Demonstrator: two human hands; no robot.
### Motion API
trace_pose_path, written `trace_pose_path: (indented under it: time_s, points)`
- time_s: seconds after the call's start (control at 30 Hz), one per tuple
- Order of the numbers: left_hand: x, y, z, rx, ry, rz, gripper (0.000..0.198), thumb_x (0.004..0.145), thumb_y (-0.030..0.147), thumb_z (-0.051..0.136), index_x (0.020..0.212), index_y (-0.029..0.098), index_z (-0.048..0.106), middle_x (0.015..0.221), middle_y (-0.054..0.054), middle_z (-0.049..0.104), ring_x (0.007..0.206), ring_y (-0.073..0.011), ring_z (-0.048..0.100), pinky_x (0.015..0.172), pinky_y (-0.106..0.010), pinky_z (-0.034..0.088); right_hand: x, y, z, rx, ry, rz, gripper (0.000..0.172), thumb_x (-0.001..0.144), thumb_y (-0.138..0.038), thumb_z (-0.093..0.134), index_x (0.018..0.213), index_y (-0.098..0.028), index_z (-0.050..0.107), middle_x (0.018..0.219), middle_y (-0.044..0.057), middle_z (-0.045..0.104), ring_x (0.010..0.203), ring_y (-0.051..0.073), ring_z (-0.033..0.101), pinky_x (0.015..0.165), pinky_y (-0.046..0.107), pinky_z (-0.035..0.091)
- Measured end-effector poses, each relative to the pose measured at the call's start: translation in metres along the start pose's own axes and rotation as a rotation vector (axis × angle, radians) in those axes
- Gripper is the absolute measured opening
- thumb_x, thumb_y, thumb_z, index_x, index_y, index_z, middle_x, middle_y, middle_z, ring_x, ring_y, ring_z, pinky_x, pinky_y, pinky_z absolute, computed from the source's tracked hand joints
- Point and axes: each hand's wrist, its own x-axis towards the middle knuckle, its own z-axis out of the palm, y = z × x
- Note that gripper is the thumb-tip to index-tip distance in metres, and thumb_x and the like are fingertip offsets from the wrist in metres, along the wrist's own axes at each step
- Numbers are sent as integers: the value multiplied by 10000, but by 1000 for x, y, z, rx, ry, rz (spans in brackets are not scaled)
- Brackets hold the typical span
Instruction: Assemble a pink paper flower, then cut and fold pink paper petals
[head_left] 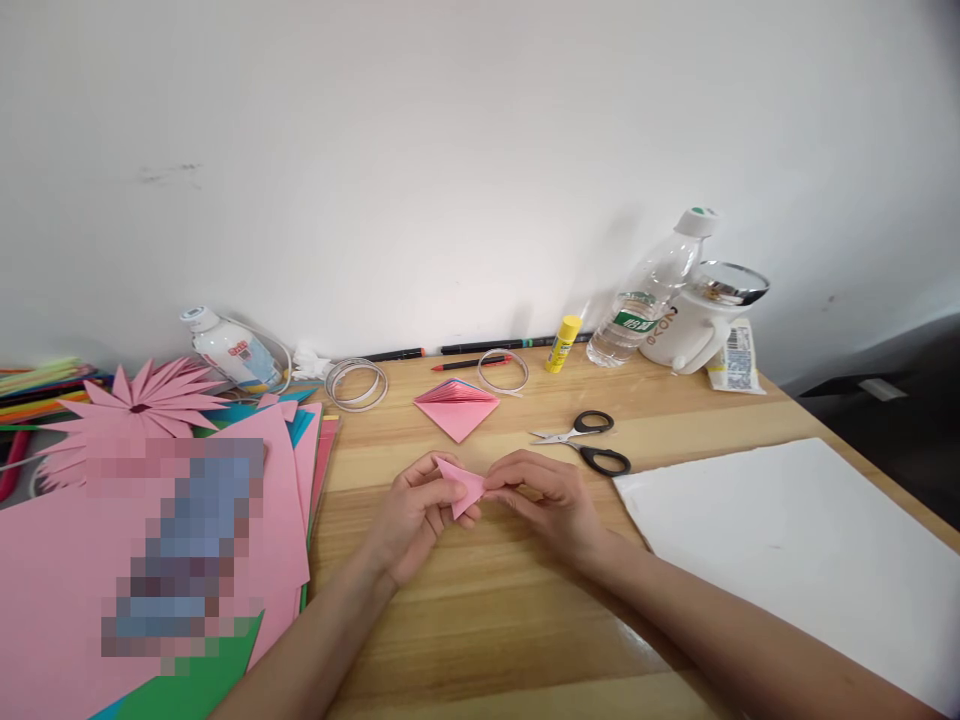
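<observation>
A small folded pink paper triangle [466, 487] is held above the wooden table [465, 620] between both hands. My left hand [417, 508] grips its left side, thumb across the front. The fingertips of my right hand [541, 496] pinch its right corner. Just beyond the hands lies a stack of folded pink paper [457, 410], with a little blue at its top edge. Scissors [581, 440] with black handles rest beyond my right hand, blades pointing left and slightly apart.
Left: pink sheets [281, 500], a spiky pink paper piece [139, 408] and a blurred-out object. Along the wall: white bottle [238, 350], tape rings [357, 385], pens [472, 363], glue stick [562, 345], clear bottle [645, 300], white mug [690, 325]. Right: white board [795, 560].
</observation>
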Motion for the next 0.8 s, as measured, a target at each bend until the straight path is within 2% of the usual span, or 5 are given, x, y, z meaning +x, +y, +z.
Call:
trace_pose_path:
  time_s: [0.13, 0.23, 0.47, 0.63, 0.8]
  points:
    - [-1, 1, -1, -28, 1, -25, 155, 601, 70, 654, 718, 141, 580, 593, -1, 639, 477, -94, 584, 443, -174, 441, -3, 1, 1, -8, 26, -7, 107, 810, -280, 564, 783, -214, 643, 748, 50, 655, 663, 154, 596, 603, 276, 478]
    - [-2, 3, 0, -20, 16, -14, 142, 588, 70, 658, 689, 141, 588, 543, 5, 626, 464, -104, 584, 435, -183, 436, -2, 0, 3, 178, 46, 147, 124, 757, -315, 627, 817, -207, 615, 751, 37, 650, 654, 144, 596, 616, 272, 495]
    - [-3, 3, 5, 121, 40, 59, 84, 575, 117, 672, 604, 135, 596, 517, -3, 626, 462, -120, 579, 453, -219, 440, 6, -4, 3, 636, -205, 624, 388, 760, -519, 541, 684, -144, 608, 657, 36, 653, 602, 121, 607, 610, 255, 507]
    - [-3, 0, 5, 219, 47, 99, 62, 576, 109, 655, 593, 138, 603, 492, 17, 587, 441, -111, 547, 439, -225, 442, 5, 2, 1, 749, -280, 702, 398, 767, -485, 564, 710, -102, 654, 692, 67, 673, 612, 101, 616, 598, 209, 498]
    - [-3, 1, 5, 293, 46, 122, 45, 580, 122, 649, 579, 141, 608, 493, 16, 579, 445, -118, 555, 430, -222, 438, 4, 7, -4, 779, -316, 806, 369, 719, -478, 621, 680, -113, 665, 614, 31, 655, 488, 76, 585, 488, 180, 484]
